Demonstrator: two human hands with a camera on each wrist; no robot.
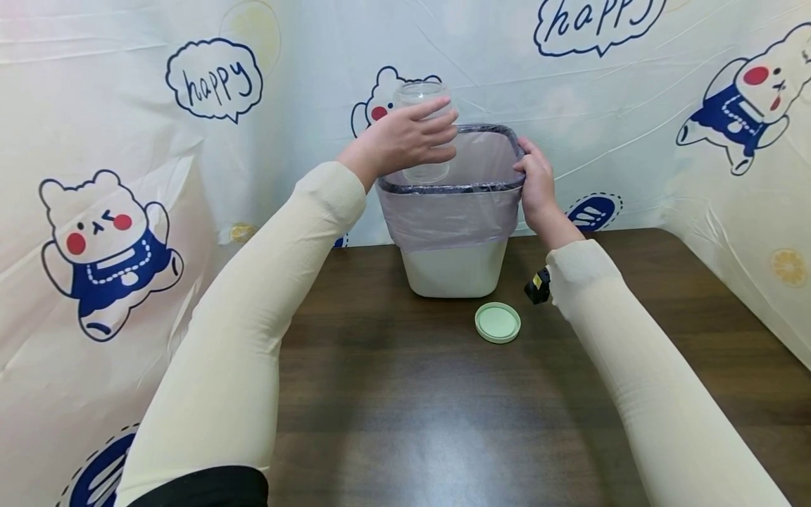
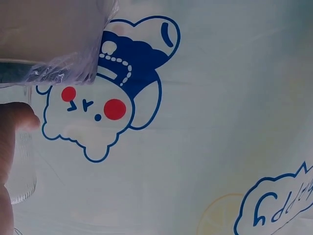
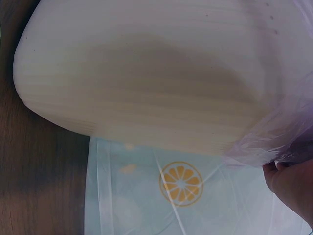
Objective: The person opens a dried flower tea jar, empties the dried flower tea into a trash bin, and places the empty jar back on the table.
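My left hand [image 1: 408,137] holds a clear jar [image 1: 426,173] over the near-left part of a white trash bin's mouth, its fingers across the jar's side. The left wrist view catches only the thumb and part of the ribbed jar [image 2: 23,183] at its left edge. The white trash bin [image 1: 453,273] stands upright on the table, lined with a thin purple trash bag [image 1: 453,220] folded over its rim. At the bin's right rim, my right hand [image 1: 538,184] grips the edge through the bag. The right wrist view has those fingers [image 3: 279,177] at the bag's edge.
A light green round lid [image 1: 497,322] lies on the brown wooden table [image 1: 443,408], just in front of the bin. Printed cloth [image 1: 304,105] hangs behind and on both sides. A small black device [image 1: 538,286] sits at the right wrist.
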